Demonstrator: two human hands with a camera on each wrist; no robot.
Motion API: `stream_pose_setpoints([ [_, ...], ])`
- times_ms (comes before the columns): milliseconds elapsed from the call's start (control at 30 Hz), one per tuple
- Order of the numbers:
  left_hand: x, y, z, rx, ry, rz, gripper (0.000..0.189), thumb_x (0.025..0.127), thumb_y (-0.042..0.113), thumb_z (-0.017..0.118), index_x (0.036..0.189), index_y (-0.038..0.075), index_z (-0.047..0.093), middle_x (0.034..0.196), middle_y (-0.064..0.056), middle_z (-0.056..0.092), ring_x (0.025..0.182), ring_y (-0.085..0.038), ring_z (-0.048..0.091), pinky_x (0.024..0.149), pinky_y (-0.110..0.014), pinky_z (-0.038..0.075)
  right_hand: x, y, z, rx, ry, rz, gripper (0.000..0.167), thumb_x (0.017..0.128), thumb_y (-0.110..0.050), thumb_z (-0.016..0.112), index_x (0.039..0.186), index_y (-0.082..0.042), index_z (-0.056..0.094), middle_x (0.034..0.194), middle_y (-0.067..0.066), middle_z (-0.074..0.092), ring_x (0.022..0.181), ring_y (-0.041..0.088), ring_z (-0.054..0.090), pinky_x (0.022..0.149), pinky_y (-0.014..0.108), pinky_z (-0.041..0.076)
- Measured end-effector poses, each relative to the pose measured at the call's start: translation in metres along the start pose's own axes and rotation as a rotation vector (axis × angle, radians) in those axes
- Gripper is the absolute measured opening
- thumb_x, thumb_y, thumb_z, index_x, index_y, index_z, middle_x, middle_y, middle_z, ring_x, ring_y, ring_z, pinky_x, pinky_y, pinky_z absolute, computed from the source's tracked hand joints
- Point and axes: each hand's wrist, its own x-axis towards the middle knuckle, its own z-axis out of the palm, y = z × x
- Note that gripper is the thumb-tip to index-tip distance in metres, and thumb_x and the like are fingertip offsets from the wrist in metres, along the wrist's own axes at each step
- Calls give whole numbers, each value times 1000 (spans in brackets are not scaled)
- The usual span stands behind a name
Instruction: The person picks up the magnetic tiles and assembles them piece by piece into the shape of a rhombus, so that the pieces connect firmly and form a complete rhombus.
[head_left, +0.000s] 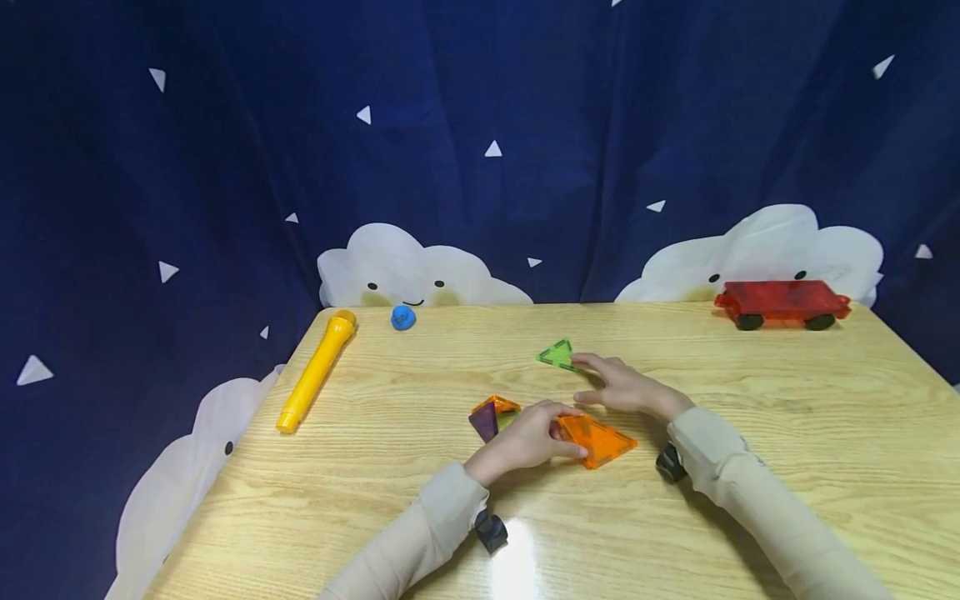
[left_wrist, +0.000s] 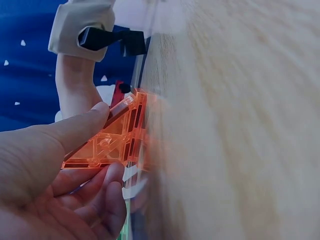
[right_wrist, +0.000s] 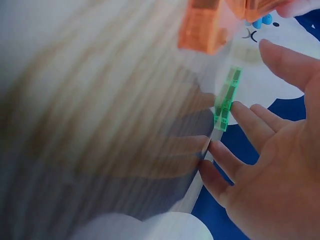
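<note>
My left hand (head_left: pixel 528 437) pinches a translucent orange magnetic tile piece (head_left: pixel 602 442), thumb on the near side and fingers behind it. In the left wrist view the orange piece (left_wrist: pixel 111 145) has slanted sides with small magnets in its edges and stands close over the table. Reaching away, my right hand (head_left: pixel 626 385) has its index fingertip at the edge of a green triangular magnetic tile (head_left: pixel 557 356). The right wrist view shows the green tile (right_wrist: pixel 228 97) edge-on beside relaxed, spread fingers. Just left of my left hand lie a purple tile (head_left: pixel 483 423) and a smaller orange tile (head_left: pixel 495 405), partly hidden by it.
A yellow toy microphone (head_left: pixel 317 372) lies along the table's left side. A small blue rubber duck (head_left: pixel 402 317) sits at the back left. At the back right stands a red toy car base (head_left: pixel 783 304) with black wheels. A dark blue curtain (head_left: pixel 480 83) hangs behind the table.
</note>
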Motion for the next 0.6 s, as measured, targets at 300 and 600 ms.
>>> stream_pose_setpoints([
  [300,0,0,0,11,4,-9,59,82,30,76,132,6,55,102,2,56,62,-3,49,60,-17,42,-5,4,-3,41,0,-17,65,91,-27,64,140,6,37,142,27,41,131,48,31,104,64,23],
  [600,-1,1,-1,9,0,-4,56,83,29,75,131,8,56,112,-1,56,61,-3,49,59,-17,42,-22,9,-5,71,-2,4,63,92,-24,63,139,7,37,142,28,39,131,47,31,104,63,25],
])
